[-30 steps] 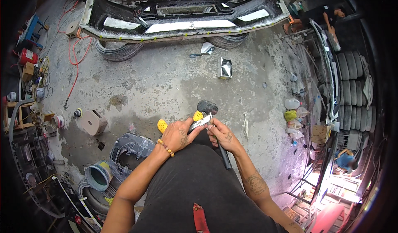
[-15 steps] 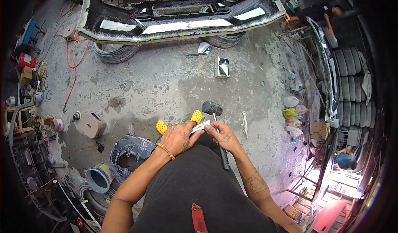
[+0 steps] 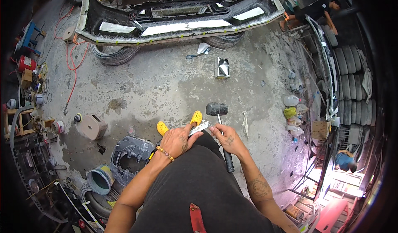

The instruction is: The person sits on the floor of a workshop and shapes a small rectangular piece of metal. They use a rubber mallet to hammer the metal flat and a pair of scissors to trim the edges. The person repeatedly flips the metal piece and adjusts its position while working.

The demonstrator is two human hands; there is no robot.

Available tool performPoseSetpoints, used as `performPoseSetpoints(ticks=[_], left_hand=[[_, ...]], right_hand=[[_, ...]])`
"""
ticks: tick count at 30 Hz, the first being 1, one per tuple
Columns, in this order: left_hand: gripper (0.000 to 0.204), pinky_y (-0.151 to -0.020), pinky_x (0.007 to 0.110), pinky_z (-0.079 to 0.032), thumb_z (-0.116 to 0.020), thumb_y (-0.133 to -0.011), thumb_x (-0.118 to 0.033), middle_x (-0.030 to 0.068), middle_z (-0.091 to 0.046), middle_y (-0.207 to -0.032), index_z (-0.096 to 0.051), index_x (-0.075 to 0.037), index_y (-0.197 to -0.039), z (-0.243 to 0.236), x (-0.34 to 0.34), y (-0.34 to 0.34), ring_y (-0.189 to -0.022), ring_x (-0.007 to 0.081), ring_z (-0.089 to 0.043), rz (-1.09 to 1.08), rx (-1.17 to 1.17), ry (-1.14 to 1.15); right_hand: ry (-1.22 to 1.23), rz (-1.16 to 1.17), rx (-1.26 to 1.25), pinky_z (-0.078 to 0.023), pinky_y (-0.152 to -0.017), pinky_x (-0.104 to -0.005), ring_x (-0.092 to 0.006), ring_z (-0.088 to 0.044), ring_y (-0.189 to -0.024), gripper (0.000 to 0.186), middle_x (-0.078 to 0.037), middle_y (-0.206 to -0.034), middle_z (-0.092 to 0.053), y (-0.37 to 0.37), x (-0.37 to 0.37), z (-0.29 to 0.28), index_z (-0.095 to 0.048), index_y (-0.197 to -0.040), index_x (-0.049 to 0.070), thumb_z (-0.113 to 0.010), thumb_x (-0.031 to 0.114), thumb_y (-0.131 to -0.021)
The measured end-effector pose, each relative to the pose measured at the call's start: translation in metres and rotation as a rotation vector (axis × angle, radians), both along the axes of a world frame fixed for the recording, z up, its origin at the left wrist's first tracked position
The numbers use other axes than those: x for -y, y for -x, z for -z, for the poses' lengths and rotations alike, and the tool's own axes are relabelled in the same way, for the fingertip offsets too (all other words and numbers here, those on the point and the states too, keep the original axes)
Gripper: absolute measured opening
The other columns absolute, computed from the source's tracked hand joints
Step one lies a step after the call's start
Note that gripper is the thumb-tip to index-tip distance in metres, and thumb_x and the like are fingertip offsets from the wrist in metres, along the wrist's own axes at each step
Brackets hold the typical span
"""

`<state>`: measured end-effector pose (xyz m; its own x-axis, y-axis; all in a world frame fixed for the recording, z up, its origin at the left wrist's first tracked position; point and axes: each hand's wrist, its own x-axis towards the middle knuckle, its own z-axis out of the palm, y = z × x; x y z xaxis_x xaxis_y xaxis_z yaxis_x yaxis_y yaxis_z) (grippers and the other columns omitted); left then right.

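My left hand [image 3: 176, 141] is closed round a narrow silver-white flat tool [image 3: 199, 129] that looks like a cutter knife. Its far end points up and right, and a yellow and black piece shows beside my left wrist. My right hand [image 3: 227, 139] is closed, thumb and forefinger close to that tool's tip. A rubber mallet [image 3: 217, 108] passes under the right hand, held by its curled fingers. The black head lies beyond the hand and the black grip [image 3: 228, 162] comes out toward my body. Whether the right fingertips also pinch something small, I cannot make out.
Ahead, a large black bumper-like moulding [image 3: 186, 27] rests on tyres [image 3: 114, 55]. A shiny open box [image 3: 222, 68] and scissors [image 3: 195, 56] lie on the floor. Left stand a stool [image 3: 94, 126] and a bucket [image 3: 100, 180]. Another person [image 3: 319, 11] bends at far right.
The mallet has turned in my right hand, so its head now lies crosswise. My right fingertips have drawn slightly right of the silver tool's tip. The person at far right has leaned into view.
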<state>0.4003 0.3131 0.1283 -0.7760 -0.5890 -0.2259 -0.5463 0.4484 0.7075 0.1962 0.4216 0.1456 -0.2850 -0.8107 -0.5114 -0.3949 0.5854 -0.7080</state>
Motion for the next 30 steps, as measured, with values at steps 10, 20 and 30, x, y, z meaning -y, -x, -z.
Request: performPoseSetpoints(ticks=[10,20,30], left_hand=[[0.046,-0.06,0.053,-0.046,-0.056,-0.102,-0.044,0.0282,-0.062,-0.069,-0.062,0.0,-0.088,0.099,0.07,-0.13,-0.065,0.0476,-0.06,-0.665,0.133,0.088],[0.04,-0.056,0.038,-0.044,-0.072,-0.093,-0.041,0.0145,-0.059,-0.064,-0.068,-0.001,-0.096,0.028,0.022,-0.006,-0.057,0.0243,-0.057,-0.211,-0.279,-0.263],[0.023,-0.068,0.026,-0.048,-0.076,-0.091,-0.024,0.0004,-0.067,-0.074,-0.072,-0.003,-0.098,0.009,0.028,0.026,-0.073,0.0066,-0.061,-0.119,-0.482,-0.749]], right_hand=[[-0.192,0.228,0.204,-0.039,-0.055,-0.0271,-0.0071,-0.045,-0.058,0.035,0.004,-0.066,-0.05,0.045,-0.071,0.003,-0.07,-0.094,0.004,-0.057,0.035,-0.104],[-0.024,0.239,0.513,-0.051,-0.061,-0.0235,-0.0045,-0.05,-0.064,0.035,0.005,-0.078,-0.05,0.016,-0.022,-0.008,-0.069,-0.124,0.002,-0.054,0.029,-0.107],[0.051,0.157,0.677,-0.053,-0.083,-0.0258,-0.0115,-0.065,-0.083,0.036,-0.002,-0.092,-0.066,-0.002,-0.009,-0.005,-0.067,-0.119,-0.001,-0.054,0.03,-0.107]])
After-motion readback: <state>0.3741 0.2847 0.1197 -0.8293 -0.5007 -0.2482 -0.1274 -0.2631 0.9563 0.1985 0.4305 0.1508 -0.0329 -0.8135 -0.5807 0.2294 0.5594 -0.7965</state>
